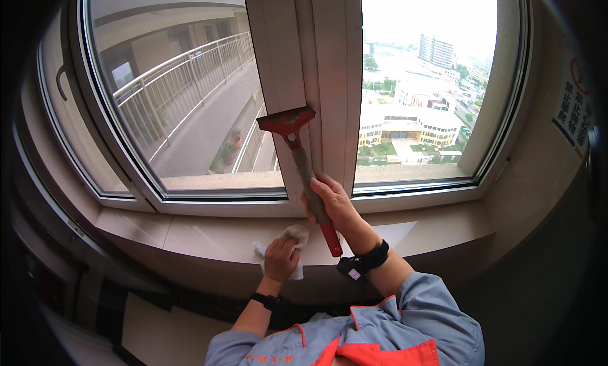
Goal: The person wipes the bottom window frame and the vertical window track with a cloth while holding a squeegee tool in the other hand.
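Observation:
My right hand (332, 200) is closed around the grey grip of a red-headed scraper (308, 181). Its wide head points up and away from me, in front of the window's middle frame post (327, 81); whether it touches the post I cannot tell. The red handle end hangs below my palm. Lower and to the left, my left hand (281, 259) grips a crumpled white cloth (295, 234) on the tiled window sill (213, 240). Part of the cloth drapes over the sill's front edge.
Two window panes flank the post: the left pane (190, 105) shows a railed walkway, the right pane (408, 81) buildings far below. A window handle (61, 83) juts out at far left. On the right wall is a sign (572, 105) with writing.

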Tool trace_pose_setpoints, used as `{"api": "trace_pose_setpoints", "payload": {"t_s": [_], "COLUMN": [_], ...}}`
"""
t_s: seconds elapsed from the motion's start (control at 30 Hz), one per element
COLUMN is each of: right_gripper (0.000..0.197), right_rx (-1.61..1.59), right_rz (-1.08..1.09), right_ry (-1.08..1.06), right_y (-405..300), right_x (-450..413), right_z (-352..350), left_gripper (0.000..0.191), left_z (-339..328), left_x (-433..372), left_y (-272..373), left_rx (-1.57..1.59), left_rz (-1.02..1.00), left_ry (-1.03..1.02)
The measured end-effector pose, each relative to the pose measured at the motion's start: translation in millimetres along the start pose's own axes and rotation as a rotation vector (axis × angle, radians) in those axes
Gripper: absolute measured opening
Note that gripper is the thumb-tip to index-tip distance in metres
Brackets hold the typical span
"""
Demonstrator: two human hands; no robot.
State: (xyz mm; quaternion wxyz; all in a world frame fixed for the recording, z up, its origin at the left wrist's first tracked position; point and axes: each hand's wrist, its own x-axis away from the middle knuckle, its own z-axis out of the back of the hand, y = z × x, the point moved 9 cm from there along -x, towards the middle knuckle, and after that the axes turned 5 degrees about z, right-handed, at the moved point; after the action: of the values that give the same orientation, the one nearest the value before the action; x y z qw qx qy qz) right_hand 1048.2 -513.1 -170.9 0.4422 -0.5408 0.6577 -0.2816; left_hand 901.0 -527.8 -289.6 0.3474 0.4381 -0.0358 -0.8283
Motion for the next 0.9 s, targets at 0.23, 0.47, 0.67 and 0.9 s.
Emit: {"api": "trace_pose_setpoints", "payload": {"t_s": [0.23, 0.47, 0.67, 0.9], "right_gripper": [0.030, 0.026, 0.026, 0.026], "right_rx": [-0.058, -0.095, -0.094, -0.083], "right_rz": [-0.011, -0.059, -0.034, -0.032], "right_ry": [0.015, 0.003, -0.046, -0.034], "right_y": [-2.7, 4.3, 3.7, -0.6], "right_x": [2.7, 10.0, 10.9, 8.4], "right_z": [-6.3, -10.3, -11.5, -11.7], "left_gripper": [0.024, 0.024, 0.025, 0.024], "left_z": [2.0, 3.2, 3.1, 0.2], "left_x": [-4.2, -3.3, -4.1, -3.1], "left_y": [3.9, 5.4, 2.9, 0.5], "left_rx": [0.007, -0.025, -0.024, -0.023], "left_rz": [-0.010, -0.004, 0.012, 0.012], "left_ry": [0.000, -0.013, -0.020, -0.020]}}
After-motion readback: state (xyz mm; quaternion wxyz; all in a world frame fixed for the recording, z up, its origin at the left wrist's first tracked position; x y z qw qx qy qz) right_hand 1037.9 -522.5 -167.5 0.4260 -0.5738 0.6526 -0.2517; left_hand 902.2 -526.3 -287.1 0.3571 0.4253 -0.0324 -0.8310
